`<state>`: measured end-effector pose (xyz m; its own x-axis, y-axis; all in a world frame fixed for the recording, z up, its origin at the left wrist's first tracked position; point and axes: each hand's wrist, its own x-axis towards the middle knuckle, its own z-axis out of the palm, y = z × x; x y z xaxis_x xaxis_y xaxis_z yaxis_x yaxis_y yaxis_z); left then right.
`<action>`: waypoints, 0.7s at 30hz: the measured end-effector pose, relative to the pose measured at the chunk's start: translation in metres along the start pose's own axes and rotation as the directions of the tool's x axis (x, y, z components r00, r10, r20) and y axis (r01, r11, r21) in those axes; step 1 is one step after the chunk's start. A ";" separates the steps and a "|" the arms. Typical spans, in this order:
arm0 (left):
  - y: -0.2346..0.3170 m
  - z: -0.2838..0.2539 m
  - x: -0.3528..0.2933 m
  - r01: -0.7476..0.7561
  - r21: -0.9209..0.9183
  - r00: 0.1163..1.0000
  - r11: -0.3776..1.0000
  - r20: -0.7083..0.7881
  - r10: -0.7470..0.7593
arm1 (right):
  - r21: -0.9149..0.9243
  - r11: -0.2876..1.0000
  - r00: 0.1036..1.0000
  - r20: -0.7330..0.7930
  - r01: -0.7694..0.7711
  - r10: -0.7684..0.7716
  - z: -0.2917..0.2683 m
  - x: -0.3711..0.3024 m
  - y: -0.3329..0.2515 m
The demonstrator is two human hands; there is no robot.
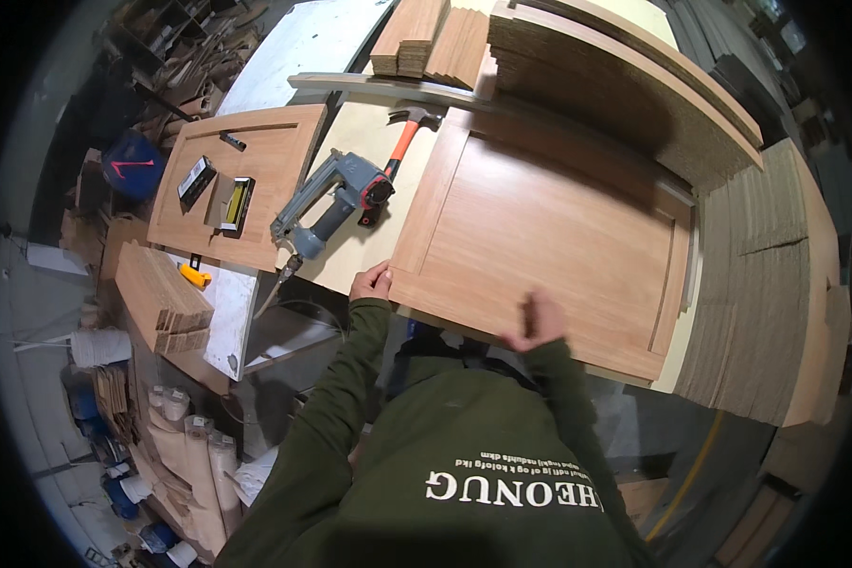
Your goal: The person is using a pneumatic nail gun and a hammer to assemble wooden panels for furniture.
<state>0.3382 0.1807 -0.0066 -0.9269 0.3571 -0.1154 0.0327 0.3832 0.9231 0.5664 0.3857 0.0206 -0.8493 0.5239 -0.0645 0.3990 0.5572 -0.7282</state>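
A wood-grain cabinet door (549, 251) with a raised frame lies flat on the pale table in front of me. My left hand (372, 283) is closed on its near left corner. Over the door's near edge, my right hand (538, 322) is smeared by motion, so its fingers and any contact are unclear. Left of the door lies a grey nail gun (327, 204) with its air hose fitting pointing toward me. A claw hammer (405, 142) with an orange and black handle lies beside it, its head at the far end.
A second door panel (237, 180) at the left carries small boxes, one of them open (237, 206). A yellow utility knife (194, 275) lies near stacked wood strips (166, 298). Tall board stacks (625, 114) stand behind the door, with more boards (753, 284) at the right.
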 end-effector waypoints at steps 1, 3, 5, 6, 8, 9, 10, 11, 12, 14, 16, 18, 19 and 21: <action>-0.003 -0.002 0.000 0.026 0.054 1.000 0.998 -0.004 -0.025 | -0.076 0.985 0.987 0.012 0.158 -0.157 0.018 0.014 -0.034; -0.002 -0.005 -0.004 0.070 0.098 0.998 0.993 -0.015 -0.069 | -0.152 0.937 0.949 0.058 0.314 -0.309 0.043 0.030 -0.061; 0.017 -0.007 -0.007 0.021 0.204 1.000 0.979 -0.022 -0.017 | -0.157 0.896 0.909 0.104 0.415 -0.403 0.060 0.041 -0.061; 0.016 -0.008 -0.006 0.030 0.194 0.999 0.980 -0.031 -0.024 | -0.162 0.892 0.905 0.117 0.423 -0.408 0.059 0.045 -0.066; 0.013 -0.012 -0.006 -0.015 0.233 1.000 0.972 0.017 0.012 | -0.116 0.911 0.912 0.168 0.396 -0.375 0.054 0.051 -0.075; 0.012 -0.016 -0.003 -0.017 0.230 1.000 0.973 0.019 0.013 | -0.121 0.911 0.912 0.167 0.395 -0.374 0.054 0.052 -0.074; 0.011 -0.023 0.000 -0.079 0.252 0.991 0.964 0.122 0.049 | -0.115 0.911 0.912 0.169 0.395 -0.374 0.054 0.052 -0.073; 0.011 -0.030 0.004 -0.144 0.270 0.970 0.952 0.228 0.082 | -0.108 0.913 0.912 0.169 0.393 -0.373 0.054 0.052 -0.071; 0.023 -0.042 0.013 -0.154 0.273 0.965 0.950 0.247 0.086 | -0.109 0.920 0.921 0.155 0.376 -0.358 0.051 0.053 -0.072; 0.057 -0.064 0.037 -0.493 0.563 0.861 0.663 0.206 0.465 | -0.081 0.913 0.907 0.177 0.400 -0.382 0.047 0.057 -0.075; 0.084 -0.069 0.064 -0.416 0.697 0.888 0.584 0.174 0.425 | -0.099 0.918 0.915 0.178 0.384 -0.363 0.044 0.058 -0.079; 0.081 -0.062 0.095 -0.275 0.849 0.957 0.452 0.198 0.211 | -0.110 0.922 0.920 0.175 0.371 -0.350 0.043 0.058 -0.083; 0.083 -0.055 0.111 -0.193 0.893 0.981 0.406 0.187 0.056 | -0.115 0.925 0.923 0.180 0.363 -0.340 0.043 0.059 -0.083; 0.095 -0.045 0.131 -0.110 0.884 0.973 0.455 0.190 -0.134 | -0.115 0.937 0.937 0.163 0.330 -0.310 0.045 0.061 -0.081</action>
<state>0.2027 0.2258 0.0820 -0.8350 0.4577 -0.3054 0.4469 0.8879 0.1087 0.4666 0.3432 0.0448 -0.9757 0.2125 0.0540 0.1330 0.7693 -0.6249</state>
